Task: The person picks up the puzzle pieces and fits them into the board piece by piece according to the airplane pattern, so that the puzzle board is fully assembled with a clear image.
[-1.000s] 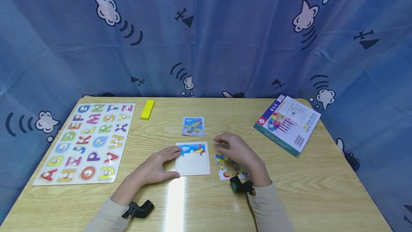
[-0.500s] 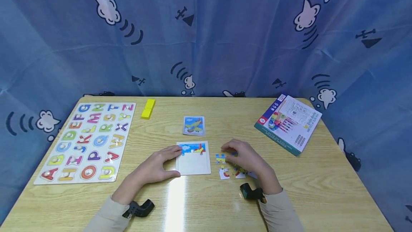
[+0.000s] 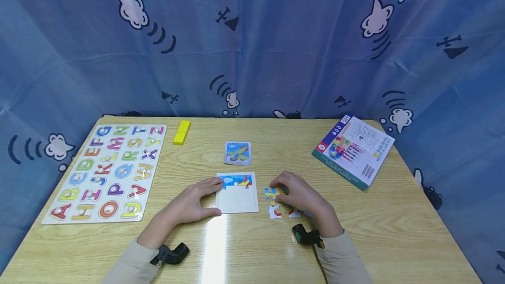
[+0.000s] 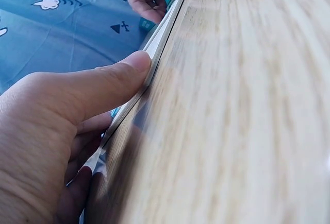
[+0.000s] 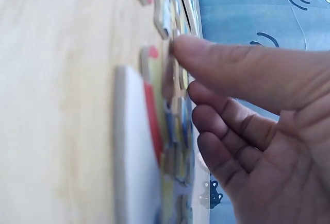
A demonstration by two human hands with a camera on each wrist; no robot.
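My left hand (image 3: pixel 192 205) rests at the left side of a white puzzle tray (image 3: pixel 237 203). Its fingers lie on the left edge and its thumb touches the near left corner. Along the tray's top runs a strip of fitted sky-and-plane pieces (image 3: pixel 236 181); the lower part is bare. My right hand (image 3: pixel 300 194) reaches over loose jigsaw pieces (image 3: pixel 275 212) right of the tray. In the right wrist view, its thumb (image 5: pixel 227 62) and fingertips stand apart beside the pieces; no firm hold shows. The hand hides some pieces in the head view.
A plane picture card (image 3: pixel 238 153) lies behind the tray. At the left is an alphabet peg board (image 3: pixel 106 170), with yellow blocks (image 3: pixel 182 133) beyond it. A toy box (image 3: pixel 353 152) sits at the back right. A blue curtain (image 3: pixel 252 43) hangs behind the table.
My right hand has moved slightly right and nearer, uncovering some loose pieces, then settled with thumb and finger by a blue-and-yellow piece. My left hand and the tray stay in place.
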